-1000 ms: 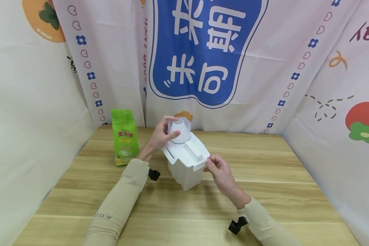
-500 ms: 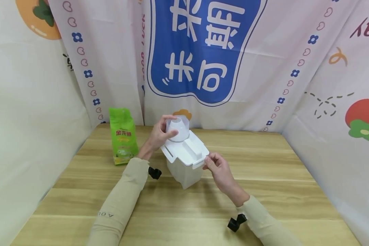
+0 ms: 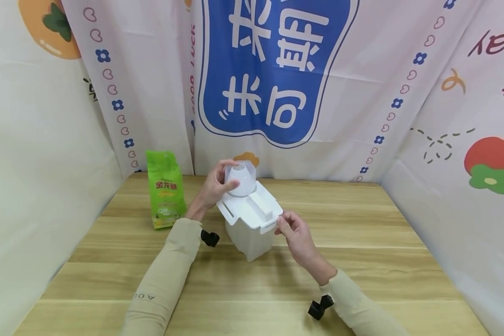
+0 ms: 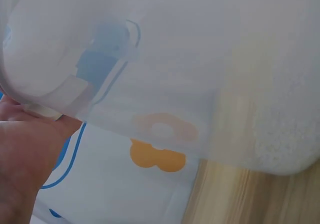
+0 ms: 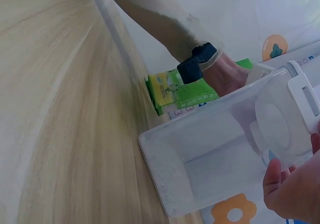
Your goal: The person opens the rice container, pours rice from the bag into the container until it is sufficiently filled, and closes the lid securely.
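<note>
Tall translucent plastic container [image 3: 251, 240] stands at the middle of the light wood-grain table [image 3: 361, 261]; white granules [image 5: 167, 176] lie at its base. Flat white plastic lid [image 3: 242, 206] sits on top, with a clear cup with a white conical core [image 3: 244, 181] at its far end. The left hand [image 3: 215, 187] has its grip clamped round this cup — thumb on the near side. The right hand [image 3: 297, 237] pinches the white plastic latch flap [image 3: 268, 227] at the lid's near right edge. Glossy green printed bag [image 3: 165, 191] stands to the left, beyond the left wrist. White printed fabric [image 3: 353, 116] hangs at the far side.
</note>
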Motion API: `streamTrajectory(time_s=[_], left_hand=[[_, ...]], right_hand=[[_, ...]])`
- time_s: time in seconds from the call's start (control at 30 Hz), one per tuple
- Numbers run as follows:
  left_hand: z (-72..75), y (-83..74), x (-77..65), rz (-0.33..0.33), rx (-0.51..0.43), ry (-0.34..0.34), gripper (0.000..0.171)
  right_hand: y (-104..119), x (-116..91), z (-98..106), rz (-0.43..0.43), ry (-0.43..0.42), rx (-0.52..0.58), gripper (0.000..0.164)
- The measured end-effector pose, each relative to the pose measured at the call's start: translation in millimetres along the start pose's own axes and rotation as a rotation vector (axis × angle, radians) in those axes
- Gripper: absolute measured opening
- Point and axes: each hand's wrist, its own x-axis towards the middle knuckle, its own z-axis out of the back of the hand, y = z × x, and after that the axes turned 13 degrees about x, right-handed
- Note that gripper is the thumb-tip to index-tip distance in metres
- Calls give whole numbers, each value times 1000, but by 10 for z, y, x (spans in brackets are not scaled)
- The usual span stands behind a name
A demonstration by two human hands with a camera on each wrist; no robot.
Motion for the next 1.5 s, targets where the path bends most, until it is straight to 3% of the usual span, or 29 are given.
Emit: streamTrajectory(time_s=[0.27,0.43,0.63,0.8,1.07,1.27,1.5], left_hand=[[-33,-1,-13,55,44,-17,48],[-27,-21,-7,56,52,-25,49],[-11,-23,9,55,63,-22,50],[-1,-17,9,59,70,-21,52],[-3,-38,20,42,99,-21,52],[43,-91,13,104,178,-16,64],[95,-142,5,137,215,-45,75]], right_hand=[[-14,16,57,-22,46,26,15],[30,13,75,-33,135,29,20],[86,19,81,-62,154,27,22],[125,22,55,-91,145,29,24],[160,46,43,-110,63,2,19],[179,98,41,-113,33,-16,16],[195,114,13,-93,69,-8,16]])
